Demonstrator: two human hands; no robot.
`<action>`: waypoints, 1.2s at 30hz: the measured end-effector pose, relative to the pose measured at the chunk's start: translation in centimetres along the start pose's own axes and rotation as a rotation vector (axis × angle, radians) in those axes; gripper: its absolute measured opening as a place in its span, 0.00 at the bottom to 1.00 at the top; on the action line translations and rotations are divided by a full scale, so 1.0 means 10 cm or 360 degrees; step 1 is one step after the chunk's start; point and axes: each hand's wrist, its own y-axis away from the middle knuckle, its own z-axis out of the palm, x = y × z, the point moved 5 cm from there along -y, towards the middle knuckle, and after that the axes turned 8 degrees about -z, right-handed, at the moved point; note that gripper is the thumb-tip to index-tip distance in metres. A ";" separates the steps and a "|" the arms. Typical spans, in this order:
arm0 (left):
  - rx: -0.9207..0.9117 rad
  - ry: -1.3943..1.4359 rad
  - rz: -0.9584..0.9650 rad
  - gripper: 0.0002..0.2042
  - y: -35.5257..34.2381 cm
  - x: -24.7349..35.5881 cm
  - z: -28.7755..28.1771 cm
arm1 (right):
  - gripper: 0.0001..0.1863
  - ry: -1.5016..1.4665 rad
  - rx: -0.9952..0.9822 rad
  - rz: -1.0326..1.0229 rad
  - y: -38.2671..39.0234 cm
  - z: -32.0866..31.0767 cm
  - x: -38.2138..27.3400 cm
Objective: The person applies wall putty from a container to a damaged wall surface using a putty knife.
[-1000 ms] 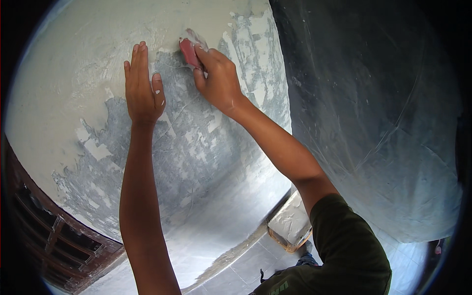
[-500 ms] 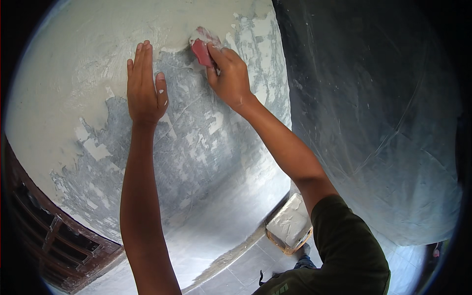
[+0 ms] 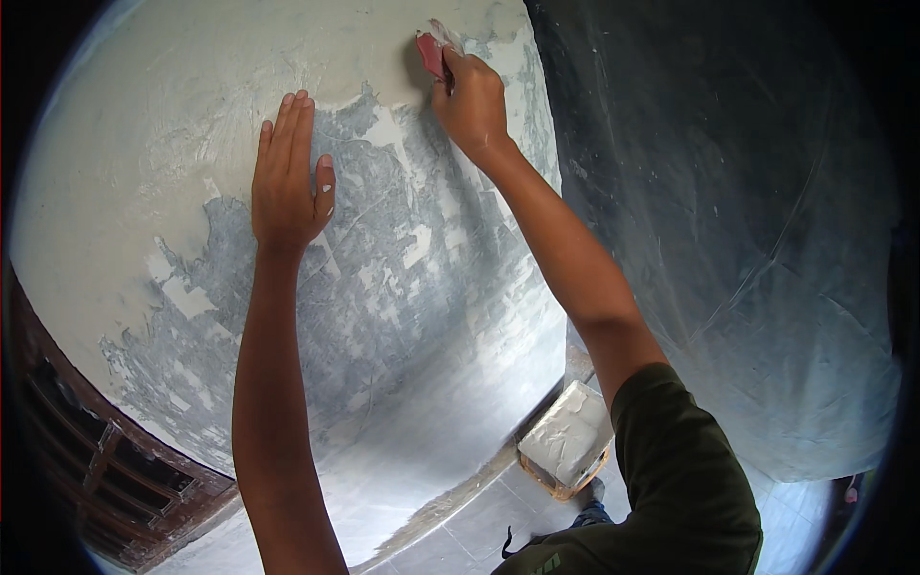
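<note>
My right hand (image 3: 475, 103) grips a red scraper (image 3: 430, 56) smeared with white paste, its working edge against the upper part of the wall (image 3: 364, 249). The thumb and fingers wrap round the tool and hide part of it. To the left, my left hand (image 3: 287, 177) lies flat on the wall, fingers stretched up and thumb held apart, with a white spot on the thumb. Creamy filler covers the wall's top and left side. Grey, patchy surface shows below and between the hands.
A container (image 3: 567, 436) full of white paste stands on the tiled floor (image 3: 470, 522) at the wall's foot. Dark plastic sheeting (image 3: 728, 211) hangs along the right. A brown wooden frame with slats (image 3: 105, 460) borders the wall at lower left.
My right hand has moved up and to the right with the scraper. A pale streak of filler now shows where it was. My left hand has shifted slightly down and right.
</note>
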 end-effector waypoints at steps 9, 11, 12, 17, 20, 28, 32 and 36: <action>-0.0029 -0.0016 0.0004 0.27 0.04 -0.01 -0.01 | 0.27 -0.0358 -0.0309 -0.0209 0.83 0.04 -0.64; -0.0014 -0.0043 0.0021 0.27 0.01 0.00 -0.01 | 0.26 -0.0343 -0.0149 -0.0072 0.53 -0.03 -0.44; -0.0004 -0.0062 0.0035 0.28 0.01 0.02 -0.01 | 0.25 -0.0253 -0.0071 -0.0001 0.34 -0.05 -0.29; -0.0011 -0.0015 0.0017 0.27 0.00 0.02 0.03 | 0.21 0.0048 -0.0185 -0.0038 0.28 0.22 -0.04; -0.0020 -0.0057 0.0011 0.27 0.03 -0.03 -0.02 | 0.28 -0.0235 -0.0294 -0.0213 0.85 0.23 -0.58; -0.0036 -0.0044 0.0000 0.28 0.01 0.02 0.01 | 0.23 -0.0254 0.0063 0.0031 0.16 -0.09 0.03; -0.0048 -0.0049 0.0012 0.28 0.01 0.01 0.05 | 0.24 0.0018 -0.0116 -0.0116 0.35 0.16 0.18; -0.0037 -0.0094 0.0025 0.28 0.02 0.00 -0.05 | 0.29 -0.0274 -0.0397 -0.0313 0.95 0.12 -0.47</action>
